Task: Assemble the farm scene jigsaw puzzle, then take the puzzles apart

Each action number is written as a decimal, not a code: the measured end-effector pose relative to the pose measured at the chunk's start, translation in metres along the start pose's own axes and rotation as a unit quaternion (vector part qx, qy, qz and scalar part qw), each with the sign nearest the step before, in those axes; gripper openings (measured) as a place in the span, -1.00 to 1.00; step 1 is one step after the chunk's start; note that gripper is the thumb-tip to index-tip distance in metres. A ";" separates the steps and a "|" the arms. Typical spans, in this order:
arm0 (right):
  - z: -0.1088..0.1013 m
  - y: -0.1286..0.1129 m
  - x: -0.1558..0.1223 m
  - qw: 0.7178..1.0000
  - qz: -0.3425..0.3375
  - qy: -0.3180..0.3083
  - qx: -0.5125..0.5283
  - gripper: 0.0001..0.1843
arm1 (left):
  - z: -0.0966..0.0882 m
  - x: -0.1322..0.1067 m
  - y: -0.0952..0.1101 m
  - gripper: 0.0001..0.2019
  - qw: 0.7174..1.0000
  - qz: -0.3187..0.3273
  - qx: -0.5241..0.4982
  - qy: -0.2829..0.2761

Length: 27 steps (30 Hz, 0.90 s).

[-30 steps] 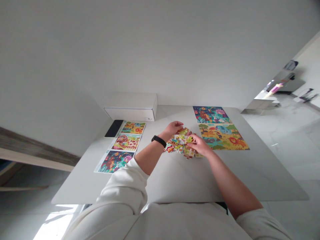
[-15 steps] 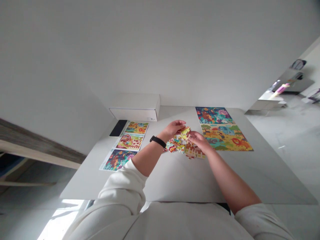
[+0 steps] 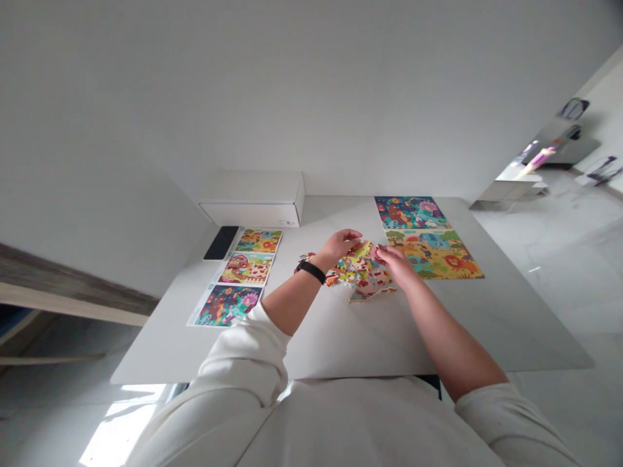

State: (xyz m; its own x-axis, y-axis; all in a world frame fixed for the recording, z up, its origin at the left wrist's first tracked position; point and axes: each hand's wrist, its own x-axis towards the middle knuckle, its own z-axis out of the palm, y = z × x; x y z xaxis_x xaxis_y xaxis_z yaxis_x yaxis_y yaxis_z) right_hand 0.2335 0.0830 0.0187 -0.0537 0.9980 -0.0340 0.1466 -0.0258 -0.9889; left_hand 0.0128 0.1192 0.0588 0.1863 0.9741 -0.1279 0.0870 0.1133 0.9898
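Observation:
Over a loose pile of jigsaw puzzle pieces [image 3: 355, 275], my left hand [image 3: 341, 244] is closed, its fingers at the edge of a yellow-green joined puzzle section [image 3: 363, 250]. My right hand [image 3: 395, 264] pinches the other side of that section, with thumb and fingers together. Just below the hands lie pink-and-brown spotted pieces. A pale fence-like strip [image 3: 372, 296] sits along the near side of the pile. My left wrist wears a black band [image 3: 311, 270], and my left forearm hides some of the pile.
On the table's left lies a sheet with three printed pictures [image 3: 246, 268], beside a black phone [image 3: 221, 242]. Behind them stands a white box [image 3: 253, 213] against the wall. Two finished-looking pictures, one dark [image 3: 409, 213] and one yellow [image 3: 435, 254], lie at the right.
The view has shifted slightly. The fenced section under my right hand has dropped lower onto the table, showing more spotted pieces. Both hands stay at the yellow-green section.

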 end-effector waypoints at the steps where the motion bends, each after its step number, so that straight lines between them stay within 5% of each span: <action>1: -0.003 -0.001 -0.002 1.000 0.001 -0.004 0.003 -0.40 | 0.002 0.000 0.000 -0.79 1.000 0.012 0.002 0.004; 9: -0.011 -0.002 -0.004 0.988 -0.058 0.034 -0.140 -0.51 | 0.005 0.003 -0.005 -0.80 0.986 0.019 0.157 0.046; 13: -0.017 -0.008 -0.014 0.954 -0.088 0.086 -0.273 -0.61 | -0.008 -0.010 -0.009 -0.69 0.932 0.140 0.331 0.056; 15: -0.022 -0.015 -0.030 0.940 -0.152 0.039 -0.304 -0.66 | -0.017 -0.027 -0.009 -0.70 0.899 0.238 0.368 -0.005; 17: -0.025 -0.021 -0.048 0.921 -0.192 -0.083 -0.329 -0.72 | -0.026 -0.049 -0.009 -0.72 0.858 0.329 0.367 -0.144; 20: -0.022 -0.023 -0.068 0.864 -0.220 -0.213 -0.399 -0.73 | -0.033 -0.080 -0.015 -0.56 0.782 0.398 0.409 -0.251; 23: -0.018 -0.018 -0.071 0.830 -0.200 -0.270 -0.445 -0.84 | -0.036 -0.096 -0.023 -0.53 0.744 0.397 0.466 -0.266; 27: -0.017 -0.018 -0.060 0.848 -0.207 -0.274 -0.405 -0.86 | -0.043 -0.102 -0.020 -0.89 0.752 0.398 0.468 -0.240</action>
State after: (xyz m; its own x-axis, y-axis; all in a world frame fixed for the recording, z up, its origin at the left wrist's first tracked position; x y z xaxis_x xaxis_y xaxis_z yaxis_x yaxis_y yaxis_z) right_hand 0.2512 0.0248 0.0409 -0.6839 0.7295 0.0106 0.6210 0.5897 -0.5163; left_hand -0.0497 0.0265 0.0546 0.8551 0.4537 0.2508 0.3706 -0.8733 0.3163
